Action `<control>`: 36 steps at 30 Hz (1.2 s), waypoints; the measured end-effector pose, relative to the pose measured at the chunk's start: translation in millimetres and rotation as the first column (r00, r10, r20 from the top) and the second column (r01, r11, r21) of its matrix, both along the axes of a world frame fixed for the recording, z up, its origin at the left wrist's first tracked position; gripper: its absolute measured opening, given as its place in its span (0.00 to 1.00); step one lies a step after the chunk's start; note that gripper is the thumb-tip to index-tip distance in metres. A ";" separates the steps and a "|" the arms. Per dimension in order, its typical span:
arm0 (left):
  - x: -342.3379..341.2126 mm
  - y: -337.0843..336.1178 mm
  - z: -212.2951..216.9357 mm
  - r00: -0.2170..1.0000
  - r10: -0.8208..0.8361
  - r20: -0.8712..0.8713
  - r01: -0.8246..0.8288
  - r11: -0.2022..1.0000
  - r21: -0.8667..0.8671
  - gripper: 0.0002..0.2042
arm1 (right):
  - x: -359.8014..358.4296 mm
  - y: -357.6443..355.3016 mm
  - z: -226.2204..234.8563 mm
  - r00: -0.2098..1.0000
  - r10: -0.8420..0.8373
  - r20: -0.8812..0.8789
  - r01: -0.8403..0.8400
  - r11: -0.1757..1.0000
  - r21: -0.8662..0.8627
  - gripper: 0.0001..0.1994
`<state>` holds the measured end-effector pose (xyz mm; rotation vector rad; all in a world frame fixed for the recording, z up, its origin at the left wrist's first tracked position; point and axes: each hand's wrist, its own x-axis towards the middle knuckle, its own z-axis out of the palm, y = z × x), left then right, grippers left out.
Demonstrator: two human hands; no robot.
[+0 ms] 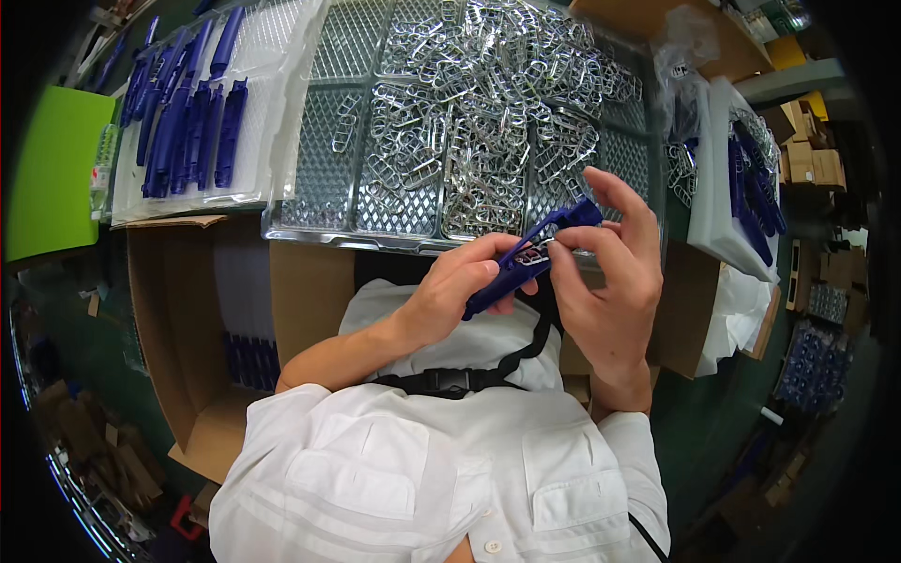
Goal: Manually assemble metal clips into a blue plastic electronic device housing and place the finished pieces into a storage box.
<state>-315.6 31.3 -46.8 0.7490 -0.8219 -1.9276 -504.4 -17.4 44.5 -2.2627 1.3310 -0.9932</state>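
Note:
My left hand (pixel 443 286) is closed around a dark blue plastic part (pixel 497 289), long and narrow, with a hinged or forked upper piece raised toward the right. A small shiny metal link (pixel 535 255) sits in the part's opening. Thumb and index finger of my right hand (pixel 610 267) pinch together at that link, the other fingers raised. Just beyond both hands lies a clear compartmented tray (pixel 399 220) heaped with many loose metal links (pixel 488 103). Whether the link is seated in the blue part cannot be made out.
On the left, several blue parts (pixel 192 122) lie on a white sheet. An open cardboard box (pixel 178 347) beneath holds more blue pieces. At right, a white foam tray (pixel 718 216) carries blue parts and links; below it is another cardboard box (pixel 690 310). A green panel (pixel 52 178) stands far left.

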 end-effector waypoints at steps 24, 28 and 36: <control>1.3 1.0 -0.1 0.977 0.045 0.208 -0.019 0.992 -0.123 0.24 | 5.2 3.2 -6.4 0.995 -0.026 -0.099 0.027 1.000 0.005 0.06; -2.6 2.1 -4.0 0.960 0.068 0.270 -0.020 0.984 -0.175 0.22 | 3.1 4.3 -9.1 0.993 -0.013 -0.119 0.014 1.000 0.010 0.07; -8.6 6.9 -3.9 0.915 0.201 0.350 -0.102 0.954 -0.283 0.14 | 11.0 9.6 0.8 0.983 -0.178 -0.044 0.178 0.984 -0.011 0.22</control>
